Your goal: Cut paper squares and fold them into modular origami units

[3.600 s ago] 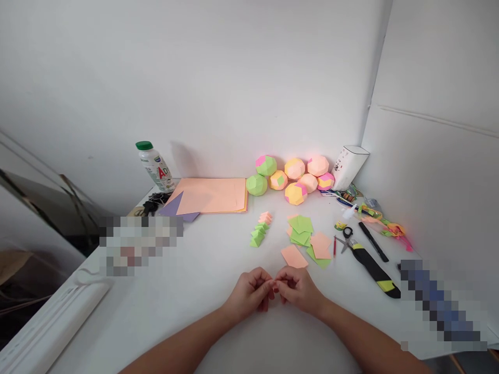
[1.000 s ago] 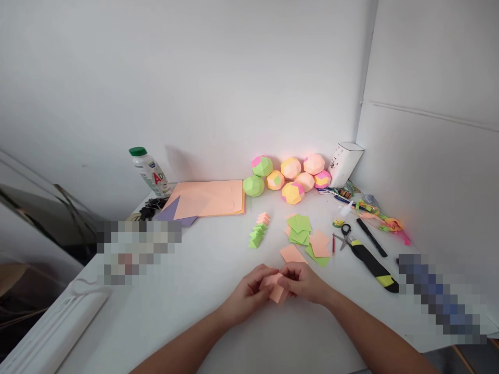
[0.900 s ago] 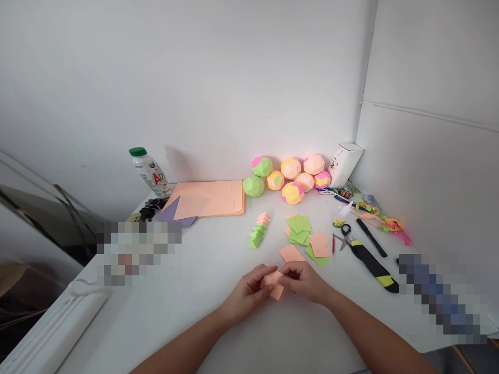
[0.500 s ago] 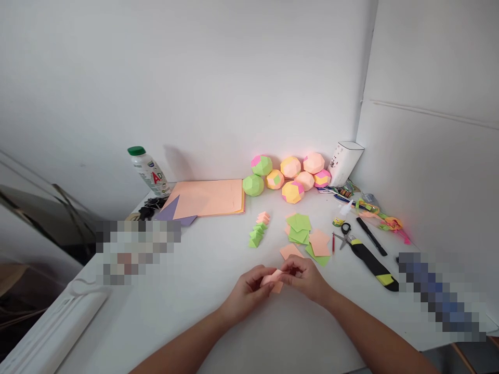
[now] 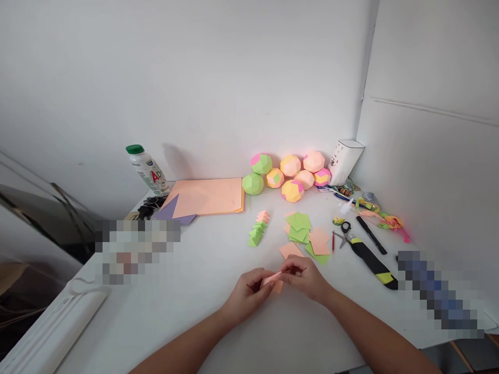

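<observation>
Adjoining walls (image 5: 218, 78), a tabletop (image 5: 167, 301) underlies folded paper (image 5: 271, 279).

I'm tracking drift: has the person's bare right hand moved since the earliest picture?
Yes, slightly up the picture: judged against the closest flat peach paper sheet, the right hand now covers more of the sheet's near edge.

Your fingers (image 5: 266, 295) hid some of the peach paper (image 5: 278, 287). Blurry squares (image 5: 136, 252) on the left and blurry blocks (image 5: 438, 293) on the right hid things. The near picture edge cut off your arms (image 5: 183, 340).
</observation>
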A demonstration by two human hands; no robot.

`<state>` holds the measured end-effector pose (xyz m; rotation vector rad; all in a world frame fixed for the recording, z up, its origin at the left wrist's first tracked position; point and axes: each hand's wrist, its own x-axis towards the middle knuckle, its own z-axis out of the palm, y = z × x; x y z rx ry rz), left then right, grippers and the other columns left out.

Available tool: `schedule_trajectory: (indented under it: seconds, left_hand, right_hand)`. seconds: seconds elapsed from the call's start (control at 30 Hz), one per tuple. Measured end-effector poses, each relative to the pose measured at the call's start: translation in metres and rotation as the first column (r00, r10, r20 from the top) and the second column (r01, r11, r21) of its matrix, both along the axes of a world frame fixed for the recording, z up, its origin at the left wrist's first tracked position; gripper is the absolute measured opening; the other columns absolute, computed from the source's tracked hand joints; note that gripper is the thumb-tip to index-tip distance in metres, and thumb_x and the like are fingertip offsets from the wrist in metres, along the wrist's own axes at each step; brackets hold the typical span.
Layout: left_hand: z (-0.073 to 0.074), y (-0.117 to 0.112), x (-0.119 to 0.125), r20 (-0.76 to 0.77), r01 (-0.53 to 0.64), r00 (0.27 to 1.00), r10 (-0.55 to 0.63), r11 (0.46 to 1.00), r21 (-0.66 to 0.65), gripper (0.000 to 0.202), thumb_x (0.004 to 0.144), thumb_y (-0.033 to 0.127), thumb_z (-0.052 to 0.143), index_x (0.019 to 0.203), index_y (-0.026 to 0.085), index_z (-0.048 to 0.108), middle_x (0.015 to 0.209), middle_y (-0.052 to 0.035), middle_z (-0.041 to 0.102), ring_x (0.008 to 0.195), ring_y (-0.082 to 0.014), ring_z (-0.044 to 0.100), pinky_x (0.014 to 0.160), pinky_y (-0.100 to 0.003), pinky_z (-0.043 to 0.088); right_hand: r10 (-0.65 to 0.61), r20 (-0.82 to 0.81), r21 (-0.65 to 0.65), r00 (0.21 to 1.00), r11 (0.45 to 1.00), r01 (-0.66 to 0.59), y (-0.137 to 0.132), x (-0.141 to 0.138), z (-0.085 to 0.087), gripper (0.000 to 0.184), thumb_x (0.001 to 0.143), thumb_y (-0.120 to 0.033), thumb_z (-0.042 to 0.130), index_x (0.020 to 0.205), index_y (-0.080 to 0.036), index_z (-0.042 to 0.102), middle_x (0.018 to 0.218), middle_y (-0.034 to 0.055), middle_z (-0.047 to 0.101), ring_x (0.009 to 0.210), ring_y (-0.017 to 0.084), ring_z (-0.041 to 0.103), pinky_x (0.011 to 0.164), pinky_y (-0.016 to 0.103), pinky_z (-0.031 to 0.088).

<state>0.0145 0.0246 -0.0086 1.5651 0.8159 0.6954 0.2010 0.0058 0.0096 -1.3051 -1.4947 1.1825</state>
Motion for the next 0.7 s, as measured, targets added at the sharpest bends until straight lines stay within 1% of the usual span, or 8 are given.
schedule_trajectory:
  seconds: [0.17,0.23,0.3,0.4,0.47,0.53,0.6,0.7]
  left_hand:
    - [-0.0001,-0.0014,-0.0007,-0.003,0.028,1.000,-0.028,1.000,0.007,0.030,0.085,0.039,0.049,0.088,0.016,0.068,0.066,-0.0010,0.053,0.061,-0.0127,0.043,0.056,-0.024,0.035]
    - [0.0005,-0.0022,-0.0006,-0.002,0.044,0.999,-0.044,0.999,-0.003,0.030,0.086,0.040,0.048,0.086,0.016,0.067,0.064,-0.0004,0.051,0.060,-0.0124,0.042,0.055,-0.024,0.034]
    - [0.0013,-0.0025,-0.0004,-0.002,0.058,0.998,-0.058,0.998,-0.009,0.032,0.086,0.040,0.047,0.080,0.015,0.065,0.061,0.0012,0.045,0.057,-0.0110,0.037,0.052,-0.023,0.030]
    - [0.0016,-0.0022,-0.0003,-0.009,0.077,0.997,-0.077,0.997,-0.001,0.037,0.087,0.040,0.045,0.066,0.014,0.059,0.056,0.0036,0.033,0.054,-0.0093,0.028,0.049,-0.023,0.023]
    - [0.0008,-0.0014,-0.0004,-0.013,0.088,0.996,-0.088,0.996,-0.001,0.041,0.087,0.041,0.044,0.061,0.013,0.056,0.055,0.0042,0.028,0.053,-0.0089,0.024,0.048,-0.023,0.020]
    - [-0.0005,-0.0007,-0.0006,-0.018,0.095,0.995,-0.095,0.995,-0.006,0.041,0.087,0.043,0.044,0.061,0.013,0.057,0.054,0.0043,0.028,0.052,-0.0087,0.023,0.047,-0.023,0.019]
    - [-0.0012,-0.0004,-0.0008,-0.028,0.096,0.995,-0.097,0.995,-0.011,0.040,0.086,0.043,0.045,0.065,0.013,0.061,0.053,0.0043,0.032,0.052,-0.0087,0.024,0.047,-0.023,0.020]
    - [0.0002,-0.0013,-0.0004,-0.026,0.080,0.996,-0.081,0.996,-0.033,0.036,0.083,0.044,0.049,0.071,0.013,0.063,0.054,0.0034,0.040,0.051,-0.0087,0.029,0.047,-0.022,0.024]
  right_hand:
    - [0.008,-0.075,-0.060,0.997,0.998,-0.013,-0.0006,-0.0006,-0.0034,0.020,0.068,-0.034,0.074,0.066,-0.017,0.061,0.062,-0.0021,0.054,0.058,0.011,0.047,0.052,0.023,0.038]
    - [0.011,-0.090,-0.074,0.996,0.997,-0.017,-0.0001,-0.0005,-0.0043,0.021,0.068,-0.034,0.074,0.065,-0.017,0.061,0.062,-0.0020,0.054,0.058,0.011,0.048,0.053,0.023,0.038]
    - [0.026,-0.091,-0.069,0.996,0.997,-0.032,0.0005,0.0000,-0.0040,0.021,0.069,-0.034,0.073,0.065,-0.017,0.061,0.062,-0.0020,0.054,0.058,0.011,0.048,0.053,0.023,0.038]
    - [0.060,-0.052,-0.038,0.997,0.997,-0.062,0.0004,0.0004,-0.0016,0.022,0.072,-0.034,0.070,0.065,-0.016,0.061,0.061,-0.0018,0.053,0.057,0.010,0.046,0.052,0.023,0.037]
    - [0.086,-0.006,-0.014,0.996,0.996,-0.086,-0.0005,-0.0001,0.0004,0.022,0.074,-0.035,0.068,0.067,-0.016,0.059,0.062,-0.0016,0.053,0.057,0.010,0.045,0.052,0.023,0.037]
    - [0.116,0.039,0.017,0.993,0.993,-0.116,-0.0017,-0.0012,0.0017,0.020,0.076,-0.036,0.066,0.071,-0.017,0.059,0.066,-0.0007,0.055,0.059,0.011,0.046,0.053,0.023,0.039]
    - [0.141,0.095,0.067,0.985,0.987,-0.147,-0.0027,-0.0022,0.0018,0.020,0.077,-0.037,0.064,0.076,-0.017,0.061,0.070,0.0009,0.057,0.063,0.012,0.049,0.057,0.024,0.042]
    - [0.119,0.171,0.146,0.978,0.979,-0.145,-0.0029,-0.0021,0.0002,0.022,0.078,-0.039,0.062,0.073,-0.018,0.065,0.067,0.0017,0.058,0.063,0.013,0.052,0.058,0.025,0.043]
